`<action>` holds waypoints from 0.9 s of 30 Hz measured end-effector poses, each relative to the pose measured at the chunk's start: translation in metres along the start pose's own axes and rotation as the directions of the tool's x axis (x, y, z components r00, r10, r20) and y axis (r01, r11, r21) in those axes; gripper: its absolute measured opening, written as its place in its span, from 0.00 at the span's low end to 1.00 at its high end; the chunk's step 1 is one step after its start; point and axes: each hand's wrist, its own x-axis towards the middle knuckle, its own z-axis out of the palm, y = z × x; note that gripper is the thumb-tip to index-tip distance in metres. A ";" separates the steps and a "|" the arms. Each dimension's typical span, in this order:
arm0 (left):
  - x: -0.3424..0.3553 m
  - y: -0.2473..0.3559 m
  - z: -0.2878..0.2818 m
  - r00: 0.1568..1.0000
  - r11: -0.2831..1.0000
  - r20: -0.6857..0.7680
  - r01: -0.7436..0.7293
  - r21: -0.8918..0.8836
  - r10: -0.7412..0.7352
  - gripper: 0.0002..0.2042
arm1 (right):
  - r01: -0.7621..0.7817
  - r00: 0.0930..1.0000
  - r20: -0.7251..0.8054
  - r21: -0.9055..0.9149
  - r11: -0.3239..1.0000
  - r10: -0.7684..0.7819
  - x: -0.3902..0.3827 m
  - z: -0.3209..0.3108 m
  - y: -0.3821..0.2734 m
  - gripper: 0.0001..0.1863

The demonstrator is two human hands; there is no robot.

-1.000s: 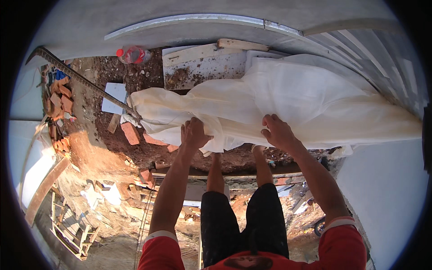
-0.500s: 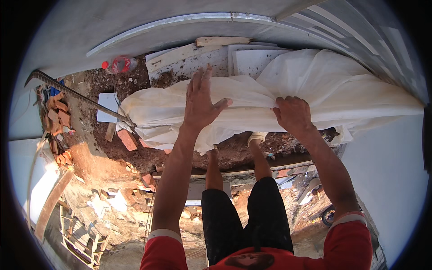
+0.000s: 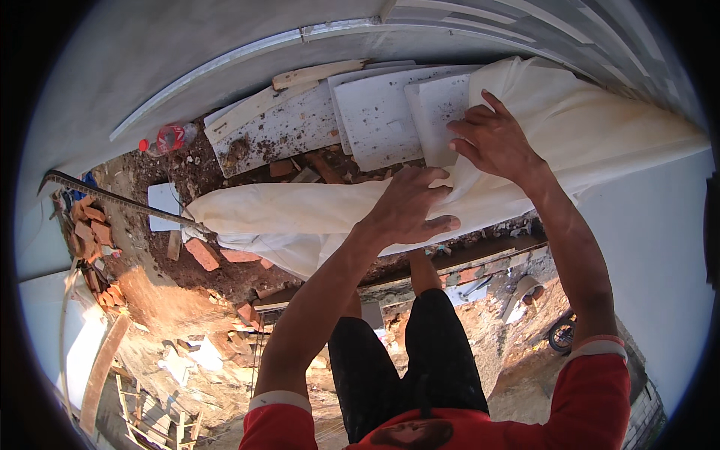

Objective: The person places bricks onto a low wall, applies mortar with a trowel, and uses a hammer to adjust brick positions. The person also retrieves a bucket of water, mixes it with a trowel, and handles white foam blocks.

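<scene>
Head view: the ground far below is red earth (image 3: 225, 277) strewn with broken bricks (image 3: 201, 253), with pale grey walls (image 3: 225, 45) curving round the rim. White slabs (image 3: 379, 116) lie stacked near the upper wall, a plank (image 3: 315, 73) beside them, a red container (image 3: 169, 138) to the left. The long white sack (image 3: 300, 217) stretches across the middle. The left hand (image 3: 405, 206) has its grip clamped on the sack's cloth; the right hand (image 3: 491, 139) presses down on it with fingers spread.
</scene>
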 end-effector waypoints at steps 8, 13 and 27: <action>0.069 -0.048 0.007 0.495 0.362 0.451 0.863 -0.352 -0.742 0.34 | -0.701 0.517 0.452 -0.262 0.663 0.726 -0.135 0.075 0.120 0.21; 0.086 -0.045 0.051 0.455 0.074 0.354 0.692 -0.718 -0.817 0.32 | -0.700 0.696 0.311 0.494 0.515 0.648 -0.151 0.127 0.201 0.14; 0.087 -0.008 0.065 0.598 0.317 -0.063 0.330 -0.889 -0.799 0.35 | -0.373 0.436 0.309 0.917 -0.143 0.845 -0.147 0.179 0.272 0.51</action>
